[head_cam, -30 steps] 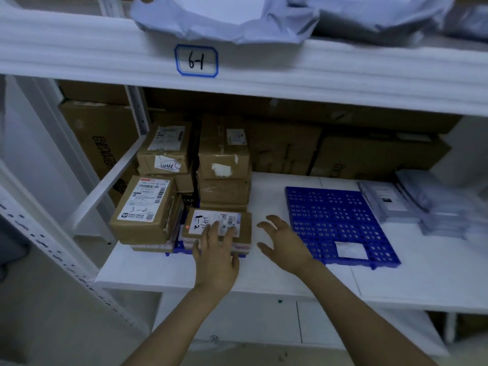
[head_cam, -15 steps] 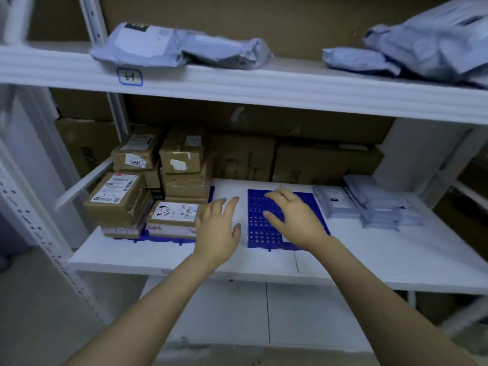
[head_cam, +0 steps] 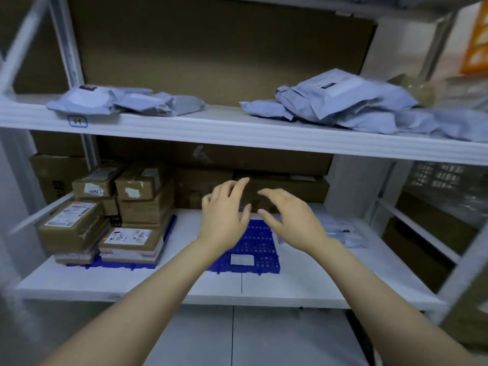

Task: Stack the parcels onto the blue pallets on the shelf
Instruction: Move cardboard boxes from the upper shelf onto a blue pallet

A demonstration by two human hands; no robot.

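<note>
Both hands, left hand [head_cam: 224, 215] and right hand [head_cam: 293, 220], are hovering empty with fingers spread above the flat blue plastic grid pallet [head_cam: 253, 249], its long axis running front-to-back on the white shelf [head_cam: 330, 283].

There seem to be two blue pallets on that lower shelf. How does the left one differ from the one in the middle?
The left pallet is almost buried under stacked brown cardboard parcels, so only its edges show; the middle pallet carries no parcels, only a small white patch near its front. The left pallet sits clear of the hands, while the left hand and right hand hover in front of the middle one. Both are blue, gridded and flat on the white shelf.
</note>
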